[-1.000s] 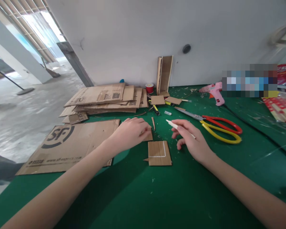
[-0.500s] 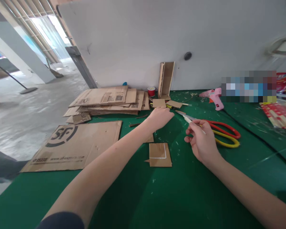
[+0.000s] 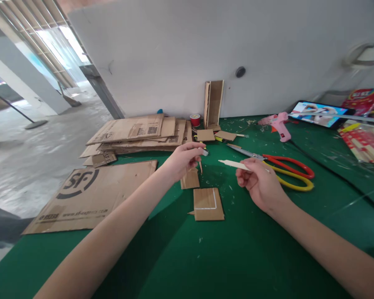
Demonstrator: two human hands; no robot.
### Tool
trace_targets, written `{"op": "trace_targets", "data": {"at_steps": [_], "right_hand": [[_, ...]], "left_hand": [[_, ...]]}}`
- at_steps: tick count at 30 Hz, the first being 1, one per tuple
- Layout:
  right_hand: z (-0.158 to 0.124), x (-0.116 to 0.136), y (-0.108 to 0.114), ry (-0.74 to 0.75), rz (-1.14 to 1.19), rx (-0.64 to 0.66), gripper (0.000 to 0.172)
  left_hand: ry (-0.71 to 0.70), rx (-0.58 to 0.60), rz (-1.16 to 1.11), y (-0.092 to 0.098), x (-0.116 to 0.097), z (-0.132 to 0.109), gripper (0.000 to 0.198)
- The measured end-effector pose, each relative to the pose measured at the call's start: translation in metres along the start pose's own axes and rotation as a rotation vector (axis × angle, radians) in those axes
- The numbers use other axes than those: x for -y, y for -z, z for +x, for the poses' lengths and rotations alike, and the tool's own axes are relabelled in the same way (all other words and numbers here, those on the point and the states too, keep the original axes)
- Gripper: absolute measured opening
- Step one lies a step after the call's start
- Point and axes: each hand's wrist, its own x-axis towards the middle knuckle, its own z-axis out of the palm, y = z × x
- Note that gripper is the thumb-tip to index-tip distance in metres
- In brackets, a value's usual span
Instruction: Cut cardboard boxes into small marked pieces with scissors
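Note:
My left hand [image 3: 184, 160] is closed on a small clear cap [image 3: 205, 152], held above the table beside a small cardboard piece [image 3: 190, 179]. In my right hand [image 3: 258, 180] is a white pen [image 3: 233, 164], its bare tip pointing left toward my left hand. Below and between the hands lies a cardboard square [image 3: 207, 209] with a white L-shaped line on it. Scissors [image 3: 291, 166] with red and yellow handles lie just behind my right hand.
Flat cardboard sheets [image 3: 127, 132] are stacked at the back left, with a large printed sheet [image 3: 106, 195] in front. A cardboard channel [image 3: 214, 104] stands against the wall. A pink glue gun [image 3: 280, 125], a phone [image 3: 322, 114] and red packets [image 3: 364, 145] lie right.
My left hand has come back toward me and to the left, away from the small cardboard pieces at the back. The pen in my right hand now lies nearly level, with its tip farther left.

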Motion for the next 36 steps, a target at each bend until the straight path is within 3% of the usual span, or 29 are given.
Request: {"op": "trace_targets", "data": {"at_steps": [5,18,29,32,35,36], "right_hand": [[-0.001,0.001,0.002,-0.029,-0.057,0.067,0.012],[-0.002,-0.001,0.002,-0.006,-0.132,0.098,0.013],[-0.003,0.003,0.001,-0.014,-0.243,0.24,0.023],[0.001,0.003,0.002,0.113,-0.442,0.226,0.021],[0.004,0.002,0.009,0.332,-0.864,0.24,0.02],[0.006,0.001,0.012,0.423,-1.004,0.278,0.022]], "left_hand": [[0.055,0.056,0.11,0.002,0.007,-0.004,0.012],[0.04,0.15,0.265,0.003,0.008,-0.005,0.016],[-0.112,0.242,0.442,-0.002,0.009,-0.009,0.012],[-0.274,0.185,0.686,-0.001,0.006,-0.008,0.019],[-0.456,0.014,1.007,0.001,-0.004,-0.014,0.029],[-0.463,0.019,1.096,0.002,-0.008,-0.018,0.025]]}}
